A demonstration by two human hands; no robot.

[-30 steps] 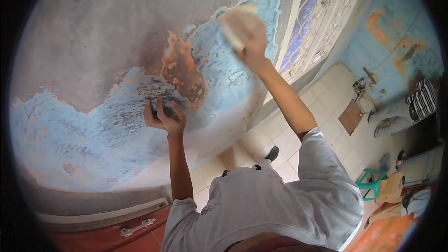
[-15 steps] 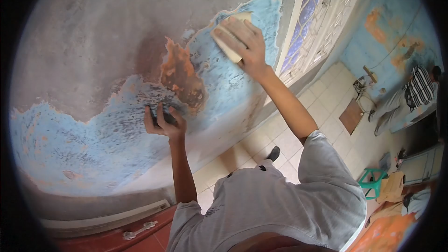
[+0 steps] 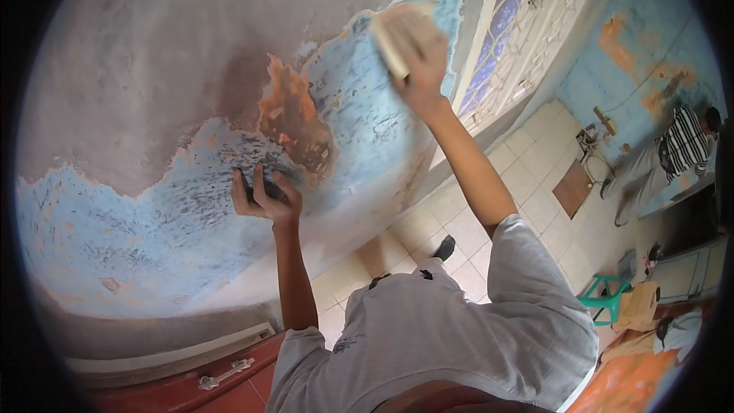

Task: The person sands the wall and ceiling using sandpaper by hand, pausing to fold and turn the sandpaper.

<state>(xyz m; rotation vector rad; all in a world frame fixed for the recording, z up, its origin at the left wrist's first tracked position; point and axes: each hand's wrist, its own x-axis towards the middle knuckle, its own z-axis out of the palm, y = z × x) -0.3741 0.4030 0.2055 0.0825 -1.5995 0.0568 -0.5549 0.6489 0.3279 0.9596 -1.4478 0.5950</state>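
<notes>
My right hand (image 3: 420, 57) is wrapped over a pale, flat block (image 3: 390, 47) and presses it against the light blue patch at the upper part of the wall (image 3: 138, 53). Motion blurs its fingers a little. My left hand (image 3: 266, 197) rests its spread fingertips on the dark-streaked blue paint, holding nothing. Between the hands is an orange-brown bare patch (image 3: 294, 118) with ragged edges. Grey plaster surrounds the blue area above.
A window with a white grille (image 3: 520, 38) adjoins the wall. Right, a person in a striped shirt (image 3: 686, 141) stands by another blue wall. A green stool (image 3: 604, 298) and another person (image 3: 679, 334) are lower right. A red surface (image 3: 180, 390) lies lower left.
My right hand moved with the block down and left, then back up and right toward the window. My left hand stays nearly in place. The striped-shirt person has shifted posture.
</notes>
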